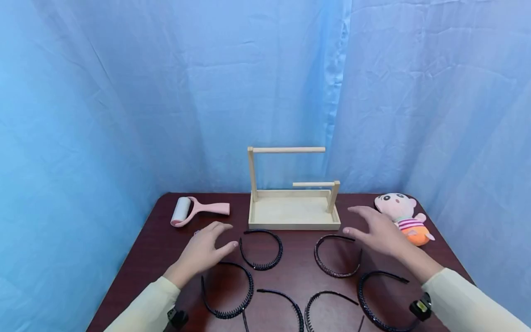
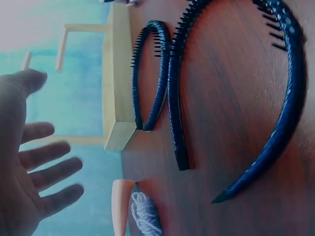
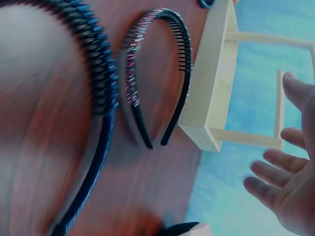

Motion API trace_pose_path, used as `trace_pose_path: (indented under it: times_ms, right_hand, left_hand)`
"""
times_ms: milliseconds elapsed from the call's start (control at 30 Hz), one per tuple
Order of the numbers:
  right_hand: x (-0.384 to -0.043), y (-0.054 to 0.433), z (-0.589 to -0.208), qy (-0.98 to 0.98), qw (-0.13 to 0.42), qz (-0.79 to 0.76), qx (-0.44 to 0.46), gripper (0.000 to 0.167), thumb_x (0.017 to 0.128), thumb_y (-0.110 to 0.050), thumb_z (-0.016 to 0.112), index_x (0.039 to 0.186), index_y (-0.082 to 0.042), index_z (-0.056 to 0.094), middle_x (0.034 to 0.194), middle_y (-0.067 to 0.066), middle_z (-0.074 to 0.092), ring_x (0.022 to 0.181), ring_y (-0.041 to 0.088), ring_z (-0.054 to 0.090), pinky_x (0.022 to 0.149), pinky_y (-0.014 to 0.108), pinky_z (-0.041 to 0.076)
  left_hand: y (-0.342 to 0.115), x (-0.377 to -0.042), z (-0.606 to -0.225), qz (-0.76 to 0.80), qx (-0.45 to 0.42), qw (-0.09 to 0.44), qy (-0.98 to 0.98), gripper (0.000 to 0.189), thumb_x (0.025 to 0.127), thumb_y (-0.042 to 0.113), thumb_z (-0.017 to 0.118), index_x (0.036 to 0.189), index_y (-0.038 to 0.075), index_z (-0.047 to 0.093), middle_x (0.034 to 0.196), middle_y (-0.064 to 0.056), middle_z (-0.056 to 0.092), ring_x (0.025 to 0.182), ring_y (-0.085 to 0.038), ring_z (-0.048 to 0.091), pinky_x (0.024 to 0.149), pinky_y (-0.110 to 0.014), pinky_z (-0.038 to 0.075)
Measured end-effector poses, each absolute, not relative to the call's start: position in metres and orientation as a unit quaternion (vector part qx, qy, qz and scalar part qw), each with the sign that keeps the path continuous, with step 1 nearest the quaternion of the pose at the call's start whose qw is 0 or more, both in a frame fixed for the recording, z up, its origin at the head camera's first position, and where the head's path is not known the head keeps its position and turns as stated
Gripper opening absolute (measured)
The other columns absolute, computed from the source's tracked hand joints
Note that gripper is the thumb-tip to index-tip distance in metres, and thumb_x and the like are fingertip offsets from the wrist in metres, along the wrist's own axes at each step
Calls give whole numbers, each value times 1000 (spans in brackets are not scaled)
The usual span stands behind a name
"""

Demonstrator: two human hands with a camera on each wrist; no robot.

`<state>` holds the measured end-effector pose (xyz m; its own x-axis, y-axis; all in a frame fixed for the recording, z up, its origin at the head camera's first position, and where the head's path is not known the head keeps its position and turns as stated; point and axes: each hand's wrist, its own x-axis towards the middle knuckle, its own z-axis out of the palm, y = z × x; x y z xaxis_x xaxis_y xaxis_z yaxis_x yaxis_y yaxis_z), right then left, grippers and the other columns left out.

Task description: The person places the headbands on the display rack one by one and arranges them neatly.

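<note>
Right now the left hand [image 1: 205,249] hovers, fingers loosely spread, holding nothing, black headband [image 1: 265,266] at its three o'clock; the right hand [image 1: 375,230], likewise spread and empty, has a speckled headband [image 1: 338,275] at its eight!
</note>
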<state>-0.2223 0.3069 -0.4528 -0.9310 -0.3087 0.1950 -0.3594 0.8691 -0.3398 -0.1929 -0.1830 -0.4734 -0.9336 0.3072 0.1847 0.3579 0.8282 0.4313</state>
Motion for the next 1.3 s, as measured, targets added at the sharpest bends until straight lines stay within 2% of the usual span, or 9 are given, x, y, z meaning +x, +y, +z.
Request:
trace_pose_path:
  times_ms: [167, 300, 433, 567, 700, 867, 1100, 1300]
  right_hand:
    - [-249, 304, -463, -957, 26, 264, 115, 67, 96, -56, 67, 141, -6, 60, 129, 21, 69, 116, 41, 67, 95, 60, 52]
    - [-268, 304, -476, -945, -2, 314, 86, 68, 97, -56, 65, 141, -6, 60, 132, 22, 67, 119, 41, 66, 98, 58, 52]
    - [-280, 306, -487, -940, -16, 334, 66, 68, 97, -52, 67, 142, -2, 58, 136, 26, 63, 123, 44, 62, 100, 57, 51]
    - [-285, 312, -498, -933, -32, 355, 41, 64, 99, -43, 68, 144, 2, 54, 138, 29, 60, 122, 44, 62, 94, 51, 55]
    - [-287, 315, -511, -901, -65, 428, 23, 63, 102, -32, 67, 147, 6, 48, 140, 33, 57, 117, 40, 65, 84, 43, 61]
    - [-288, 314, -524, -863, -101, 495, 4, 64, 103, -29, 66, 151, 6, 43, 145, 35, 51, 117, 35, 67, 86, 43, 62]
    - [-291, 313, -529, -854, -107, 508, -3, 61, 102, -26, 67, 149, 5, 46, 144, 34, 53, 119, 34, 66, 86, 43, 61]
    - [-291, 311, -531, -854, -112, 508, -9, 57, 101, -23, 69, 147, 4, 50, 142, 33, 55, 118, 32, 67, 85, 42, 62]
  left_hand:
    - [-194, -175, -476, -293, -171, 45, -940, 38, 96, 40, 73, 128, 21, 70, 120, 4, 71, 102, -17, 68, 87, -40, 56]
    - [-202, -156, -484, -317, -174, 30, -932, 33, 94, 36, 76, 125, 25, 71, 112, 13, 69, 96, -11, 68, 83, -35, 58]
    - [-204, -138, -493, -308, -182, 6, -934, 33, 94, 40, 76, 123, 26, 71, 109, 19, 66, 96, -11, 67, 80, -31, 57]
    - [-202, -125, -501, -293, -206, -11, -934, 35, 92, 37, 78, 124, 24, 71, 112, 13, 68, 98, -13, 66, 79, -31, 56]
    - [-203, -113, -508, -293, -229, -28, -928, 38, 90, 31, 81, 125, 19, 70, 115, 7, 69, 101, -12, 66, 83, -34, 57]
    - [-208, -99, -516, -296, -248, -59, -920, 39, 89, 38, 81, 123, 21, 71, 116, 10, 69, 105, -10, 65, 89, -34, 56]
    - [-207, -89, -526, -292, -281, -77, -911, 28, 90, 37, 80, 113, 25, 73, 108, 16, 66, 98, -2, 61, 83, -28, 55]
    - [-205, -87, -530, -295, -293, -105, -903, 23, 91, 36, 79, 112, 27, 74, 103, 20, 65, 94, 2, 59, 79, -25, 54]
